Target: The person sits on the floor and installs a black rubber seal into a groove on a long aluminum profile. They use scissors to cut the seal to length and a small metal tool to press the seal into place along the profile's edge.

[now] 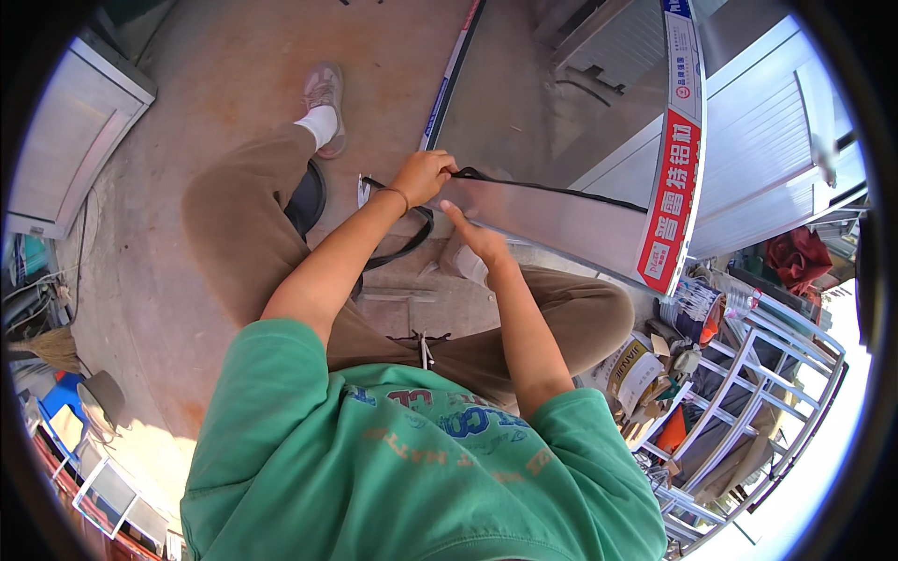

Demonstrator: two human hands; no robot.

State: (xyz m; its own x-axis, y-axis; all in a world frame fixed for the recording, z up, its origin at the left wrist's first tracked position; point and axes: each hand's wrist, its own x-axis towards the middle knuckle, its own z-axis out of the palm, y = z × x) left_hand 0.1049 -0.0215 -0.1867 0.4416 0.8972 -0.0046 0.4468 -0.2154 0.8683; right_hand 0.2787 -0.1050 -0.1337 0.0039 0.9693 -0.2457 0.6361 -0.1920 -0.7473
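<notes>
A large framed panel (552, 217) with a see-through pane lies tilted in front of me. Its pale near rail faces me, and its right side rail (675, 159) carries red, white and blue film. Along the near rail's upper edge runs a thin black sealing strip (580, 193). My left hand (421, 178) pinches this strip at the left corner, and the strip's loose end loops down below my wrist. Lower down, my right hand (482, 241) grips the near rail by that corner. Its thumb points up along the face; its other fingers are mostly hidden.
White panelled doors (739, 140) stand at the right, and another pale panel (84, 131) at the far left. Metal racking (748, 393) and mixed clutter fill the lower right. A broom (51, 349) and a blue container lie at left. Below my hands is a dark stool (307, 198).
</notes>
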